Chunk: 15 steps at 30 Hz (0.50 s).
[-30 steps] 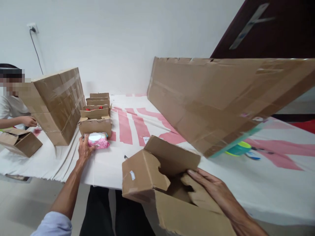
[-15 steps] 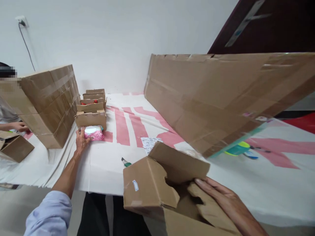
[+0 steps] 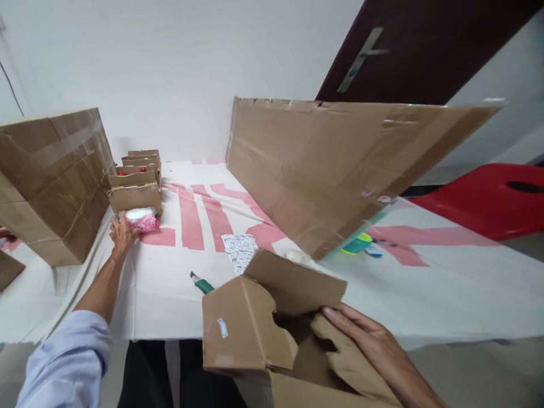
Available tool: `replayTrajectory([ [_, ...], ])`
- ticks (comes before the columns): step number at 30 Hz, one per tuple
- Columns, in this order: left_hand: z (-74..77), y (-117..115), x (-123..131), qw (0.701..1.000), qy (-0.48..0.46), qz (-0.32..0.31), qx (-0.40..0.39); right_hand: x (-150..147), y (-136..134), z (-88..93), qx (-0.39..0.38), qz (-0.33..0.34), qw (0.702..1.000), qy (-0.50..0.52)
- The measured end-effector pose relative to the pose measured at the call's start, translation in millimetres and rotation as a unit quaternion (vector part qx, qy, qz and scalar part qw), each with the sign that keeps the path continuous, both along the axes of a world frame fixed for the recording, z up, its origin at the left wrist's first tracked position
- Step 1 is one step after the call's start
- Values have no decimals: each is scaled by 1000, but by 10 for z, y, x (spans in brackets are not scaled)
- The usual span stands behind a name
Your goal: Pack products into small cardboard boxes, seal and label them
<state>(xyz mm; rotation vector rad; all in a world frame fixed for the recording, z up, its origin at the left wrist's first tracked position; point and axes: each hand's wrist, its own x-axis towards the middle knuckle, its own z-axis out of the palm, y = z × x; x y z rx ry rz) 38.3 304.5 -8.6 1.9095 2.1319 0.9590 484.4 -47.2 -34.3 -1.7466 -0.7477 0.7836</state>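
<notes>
My left hand [image 3: 123, 231] has its fingers and thumb around the left end of a pink pack of wet wipes [image 3: 147, 223] with a white lid. The pack lies on the table just in front of a row of small open cardboard boxes [image 3: 136, 199], some with red things inside. In my right hand [image 3: 369, 334] is the flap edge of an open cardboard box [image 3: 238, 323], tilted at the table's front edge. Its flaps stand up and the part of the inside that shows is bare. A green utility knife [image 3: 203, 283] lies beside this box, partly behind it.
Tall cardboard partitions stand left [image 3: 55, 175] and right [image 3: 340, 164] on the white-covered table [image 3: 170, 306] with pink strips. A patterned sheet [image 3: 240, 252] and a roll of green tape [image 3: 356, 243] lie there. A red chair [image 3: 488, 198] is at right; another person's hand [image 3: 4, 232] shows at far left.
My view has turned to the right, so everything sits further left and more of the red chair shows. Both hands keep the same places on the pack and the box.
</notes>
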Motion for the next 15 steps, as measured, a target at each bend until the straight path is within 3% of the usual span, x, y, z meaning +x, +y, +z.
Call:
replayTrajectory([
  [3,73,-356,23,999,14,-46,25,-37,37,-18,15,19,1000,7],
  [7,48,-1147,-64,986,23,-160,33,-231,313,46,66,48,997,2],
  [11,-65,-1916,-388,982,-36,-185,-10,-710,951,239,151,95,984,-8],
  [15,-117,-2343,-627,986,-82,-128,-64,-1475,1798,464,212,147,966,-5],
])
